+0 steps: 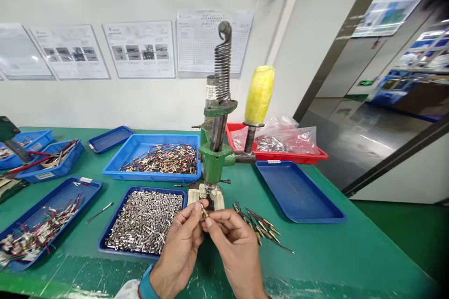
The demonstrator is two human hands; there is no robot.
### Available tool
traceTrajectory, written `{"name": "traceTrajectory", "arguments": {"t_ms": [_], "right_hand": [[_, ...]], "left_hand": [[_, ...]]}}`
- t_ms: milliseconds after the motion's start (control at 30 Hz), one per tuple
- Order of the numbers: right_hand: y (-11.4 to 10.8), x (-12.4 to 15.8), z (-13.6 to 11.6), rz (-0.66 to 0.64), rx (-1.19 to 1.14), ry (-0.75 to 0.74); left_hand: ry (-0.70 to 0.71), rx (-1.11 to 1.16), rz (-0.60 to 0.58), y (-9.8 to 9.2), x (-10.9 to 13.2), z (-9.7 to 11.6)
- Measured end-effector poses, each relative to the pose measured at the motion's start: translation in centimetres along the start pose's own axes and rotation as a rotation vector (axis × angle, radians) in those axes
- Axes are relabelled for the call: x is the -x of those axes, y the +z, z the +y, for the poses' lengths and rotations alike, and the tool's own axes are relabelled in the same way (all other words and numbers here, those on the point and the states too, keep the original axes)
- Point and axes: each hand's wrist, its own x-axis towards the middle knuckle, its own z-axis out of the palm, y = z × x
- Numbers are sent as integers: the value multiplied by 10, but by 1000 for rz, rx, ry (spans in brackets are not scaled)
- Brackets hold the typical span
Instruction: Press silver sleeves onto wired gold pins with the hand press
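My left hand [184, 238] and my right hand [235, 243] meet in front of the green hand press [215, 163]. Between their fingertips is a small brass-coloured cylindrical part [204, 213]; both hands pinch it, and the fingers hide much of it. Just behind the fingertips stands the press's lower tooling [211, 191] on its pale base. Left of my left hand lies a blue tray of small silver metal sleeves [143, 222]. To the right of my right hand, a loose pile of brass parts with thin wires [261, 225] rests on the green table.
A blue bin [150, 176] of wired brass parts stands behind the sleeves. At right are a blue tray [298, 191] and a red tray [315, 156] with plastic bags. The press's yellow-wrapped handle [259, 96] rises at right. A tray of white-ended wires [87, 189] lies far left.
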Motion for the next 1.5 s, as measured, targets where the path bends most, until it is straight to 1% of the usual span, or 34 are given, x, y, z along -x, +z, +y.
{"name": "traceTrajectory", "arguments": {"t_ms": [100, 233, 433, 533, 633, 733, 833, 900, 967, 1033, 1100, 1200, 1300, 1400, 1433, 1500], "right_hand": [[0, 1, 2, 12, -20, -7], [3, 1, 1, 40, -42, -20], [2, 0, -1, 34, -20, -8], [-1, -1, -2, 9, -40, -3], [-4, -2, -1, -36, -64, 10], [-7, -3, 1, -61, -20, 6], [-15, -5, 0, -24, 89, -1], [-23, -7, -3, 28, 156, -2], [-31, -9, -7, 67, 210, -9], [-40, -11, -13, 95, 255, -16], [-49, -13, -19, 129, 294, -17], [-59, -17, -34, 195, 356, -57], [-60, -27, -63, 304, 441, -207], [-45, -54, -108, 412, 524, -457], [-37, -67, -125, 424, 555, -552], [-22, -97, -159, 382, 617, -697]], "left_hand": [[2, -1, -5, -1, 0, -2], [40, -41, -35, -2, -1, -6], [110, -264, -108, -10, -5, -4], [119, -327, -129, -15, -7, -2], [122, -352, -157, -16, -6, 0], [156, -375, -160, -10, -6, 6], [220, -415, -130, -2, -10, 15], [248, -434, -130, 4, -17, 22], [257, -436, -160, 10, -26, 26], [260, -441, -189, 14, -37, 29], [273, -460, -191, 18, -47, 30], [299, -478, -186, 22, -56, 30], [343, -489, -208, 20, -55, 25], [455, -575, -207, 12, -51, 16], [492, -615, -202, 8, -51, 13], [540, -678, -198, 2, -51, 7]]}}
